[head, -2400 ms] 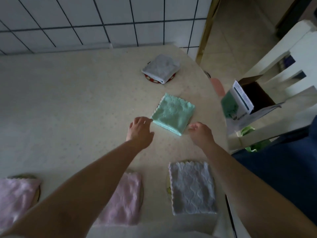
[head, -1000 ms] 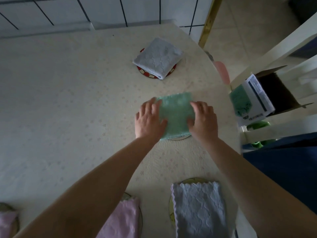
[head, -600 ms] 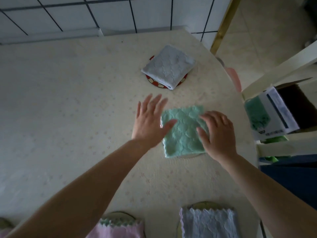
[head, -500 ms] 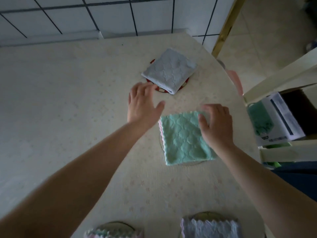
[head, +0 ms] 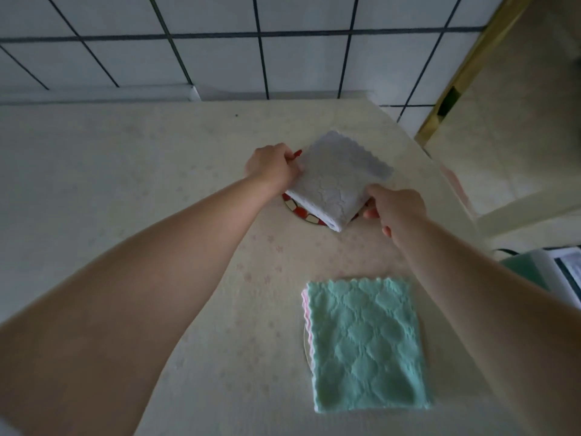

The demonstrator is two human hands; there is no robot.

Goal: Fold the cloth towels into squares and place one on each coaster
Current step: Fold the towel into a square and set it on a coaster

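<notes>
A folded white towel lies tilted like a diamond on a red-and-white patterned coaster near the table's far right. My left hand grips the towel's left corner. My right hand pinches its right corner. Nearer to me, a folded green towel rests flat over a coaster of which only a thin left rim shows.
The cream table ends at a tiled wall behind. Its right edge curves past a pale chair frame. A green-and-white package sits at the far right.
Both hands left the green towel on its coaster and reached forward to the white towel, which they now grip at two corners. The camera has moved forward too.
</notes>
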